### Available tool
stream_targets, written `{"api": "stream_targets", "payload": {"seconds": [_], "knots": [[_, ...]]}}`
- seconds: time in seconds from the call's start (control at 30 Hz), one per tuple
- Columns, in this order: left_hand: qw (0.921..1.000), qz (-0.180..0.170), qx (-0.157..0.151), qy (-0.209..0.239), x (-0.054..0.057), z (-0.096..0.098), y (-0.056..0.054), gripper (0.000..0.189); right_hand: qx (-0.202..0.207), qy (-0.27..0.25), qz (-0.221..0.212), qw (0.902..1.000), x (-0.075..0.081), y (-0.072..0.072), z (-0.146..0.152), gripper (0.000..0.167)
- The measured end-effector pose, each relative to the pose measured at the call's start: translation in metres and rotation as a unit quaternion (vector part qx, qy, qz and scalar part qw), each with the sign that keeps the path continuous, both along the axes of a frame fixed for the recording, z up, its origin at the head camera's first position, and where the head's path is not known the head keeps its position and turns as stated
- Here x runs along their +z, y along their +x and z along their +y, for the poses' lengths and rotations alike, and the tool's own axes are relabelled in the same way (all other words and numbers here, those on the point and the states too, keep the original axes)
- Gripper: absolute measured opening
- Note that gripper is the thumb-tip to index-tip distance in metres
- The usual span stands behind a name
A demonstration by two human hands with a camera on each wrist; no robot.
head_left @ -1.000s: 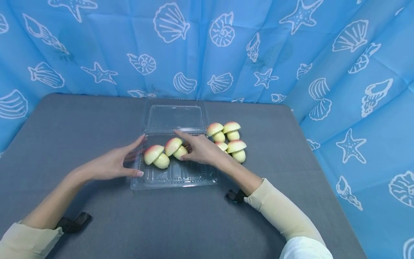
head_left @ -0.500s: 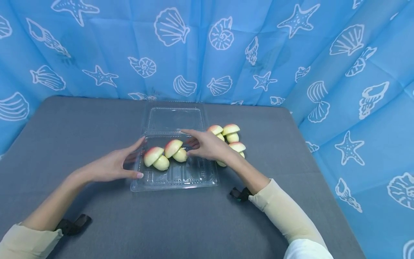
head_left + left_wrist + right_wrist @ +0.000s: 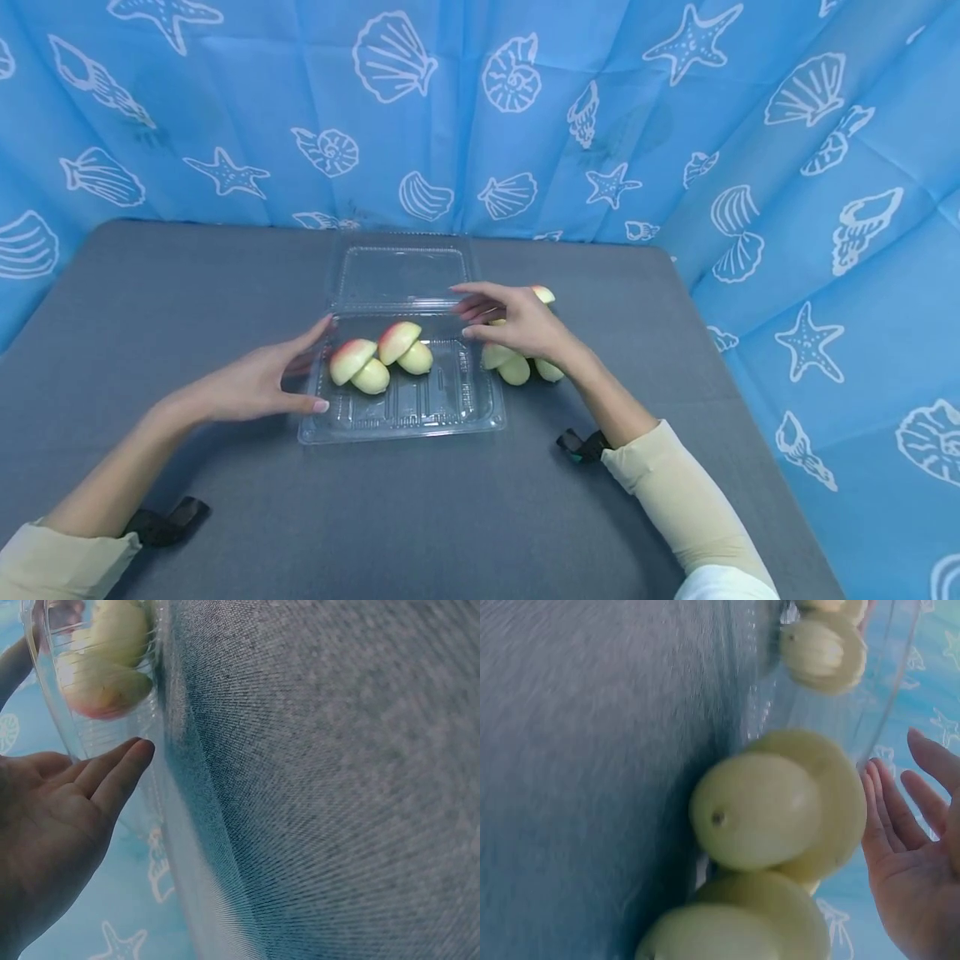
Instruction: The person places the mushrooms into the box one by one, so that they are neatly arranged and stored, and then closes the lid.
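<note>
Two pale yellow, red-tinged mushroom-shaped pieces, one left (image 3: pixel 351 362) and one right (image 3: pixel 398 342), lie side by side in the left half of a clear plastic clamshell container (image 3: pixel 450 408). My left hand (image 3: pixel 251 382) is at the container's left wall, thumb and fingers spread, holding nothing. Over the right edge hovers my right hand (image 3: pixel 521 321), fingers extended and nothing in its grasp. Beneath and beside it are several more mushroom-shaped pieces (image 3: pixel 514 370), partly hidden by the hand. In the right wrist view their rounded stems (image 3: pixel 757 810) face the camera, near my fingers.
The container's clear lid (image 3: pixel 405 279) lies folded back flat behind the base. All of it rests on a grey cloth-covered table (image 3: pixel 390 517). A blue curtain (image 3: pixel 465 117) printed with white shells and starfish hangs along the back and right.
My right hand has let go of the second mushroom-shaped piece in the container and moved right, over the pieces outside. My left hand has stayed at the container's left wall.
</note>
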State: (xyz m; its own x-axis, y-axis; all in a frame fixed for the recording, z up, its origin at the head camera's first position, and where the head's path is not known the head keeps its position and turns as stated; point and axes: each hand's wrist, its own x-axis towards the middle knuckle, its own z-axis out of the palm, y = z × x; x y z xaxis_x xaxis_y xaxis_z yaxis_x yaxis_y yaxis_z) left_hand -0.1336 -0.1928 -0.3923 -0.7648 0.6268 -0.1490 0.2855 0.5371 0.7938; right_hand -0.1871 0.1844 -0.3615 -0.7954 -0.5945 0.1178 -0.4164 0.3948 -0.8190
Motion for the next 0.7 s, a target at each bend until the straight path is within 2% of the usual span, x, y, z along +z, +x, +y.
{"api": "stream_targets", "payload": {"seconds": [0.2,0.47,0.53,0.7], "knots": [[1.0000,-0.003,-0.004,0.002,0.004,-0.001,0.000,0.115,-0.017,-0.024,0.001,0.9996,0.007,0.000,0.012,0.052],[1.0000,-0.006,0.000,-0.005,0.003,-0.002,0.000,0.116,-0.028,-0.012,0.016,0.9994,0.033,0.014,0.020,0.049],[1.0000,-0.004,0.000,-0.004,0.003,-0.002,0.000,0.116,-0.031,-0.013,0.023,0.9992,0.031,0.013,0.026,0.049],[1.0000,-0.006,0.000,-0.003,0.003,-0.001,0.001,0.116,-0.042,-0.021,0.025,0.9986,0.014,0.004,0.045,0.048]]}}
